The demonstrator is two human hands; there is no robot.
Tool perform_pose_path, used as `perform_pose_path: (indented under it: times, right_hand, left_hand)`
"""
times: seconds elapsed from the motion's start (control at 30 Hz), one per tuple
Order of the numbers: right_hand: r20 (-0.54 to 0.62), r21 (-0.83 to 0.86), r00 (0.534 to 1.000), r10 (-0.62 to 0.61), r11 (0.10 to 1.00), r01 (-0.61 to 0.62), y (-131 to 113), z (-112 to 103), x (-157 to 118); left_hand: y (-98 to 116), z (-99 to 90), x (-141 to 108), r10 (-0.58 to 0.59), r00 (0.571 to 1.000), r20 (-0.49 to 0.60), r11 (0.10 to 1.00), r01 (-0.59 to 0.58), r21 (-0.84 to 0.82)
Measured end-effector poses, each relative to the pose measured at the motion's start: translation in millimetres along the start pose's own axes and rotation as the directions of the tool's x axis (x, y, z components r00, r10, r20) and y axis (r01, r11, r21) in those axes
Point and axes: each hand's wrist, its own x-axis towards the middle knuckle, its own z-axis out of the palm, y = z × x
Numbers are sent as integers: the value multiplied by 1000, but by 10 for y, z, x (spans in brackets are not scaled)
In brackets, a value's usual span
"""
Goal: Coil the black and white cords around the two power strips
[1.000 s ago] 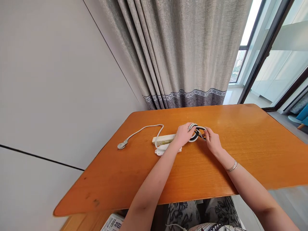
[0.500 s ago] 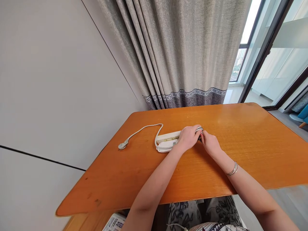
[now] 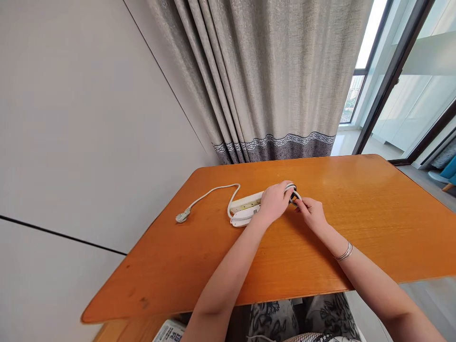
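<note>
A white power strip (image 3: pixel 238 222) lies on the wooden table, its long yellowish inner channel showing beside a white cover. My left hand (image 3: pixel 275 202) is closed over its right part, hiding that end. A white cord loops out past my left fingers, with something dark next to it. My right hand (image 3: pixel 312 212) pinches this white cord (image 3: pixel 297 194) just right of the strip. From the strip's left end the cord runs back and left to a pale plug (image 3: pixel 183 216) lying on the table.
The wooden table (image 3: pixel 356 228) reaches from the wall (image 3: pixel 89 118) on the left toward a glass door on the right. A grey curtain (image 3: pixel 278 85) hangs behind its far edge. Under the near left corner sits a printed box (image 3: pixel 169 331).
My left hand has shifted slightly left along the power strip. My right fingers have drawn the cord a little away, so a bigger loop shows between the hands.
</note>
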Motion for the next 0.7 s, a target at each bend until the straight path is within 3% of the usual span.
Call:
perform_pose_path:
  times: [0.13,0.23,0.3,0.43,0.6,0.7]
  right_hand:
    - [-24,-18,1000,11,1000,-11,31,45,13]
    - [-26,16,999,33,999,-33,48,56,31]
    - [2,157,998,64,986,-63,59,50,45]
    - [43,493,988,149,857,-151,101,23,79]
    - [-205,330,974,97,944,-24,188,-27,130]
    - [-155,299,988,19,954,29,241,-36,157]
  left_hand:
    - [106,73,-62,164,986,41,983,-166,80]
    - [93,110,-41,177,983,45,983,-179,43]
    - [45,94,-3,129,992,7,992,-129,-12]
    - [-44,25,43,82,996,-27,988,-85,-132]
    - [7,17,-16,160,987,7,976,-157,-154]
    - [94,18,-53,227,972,55,964,-217,-156]
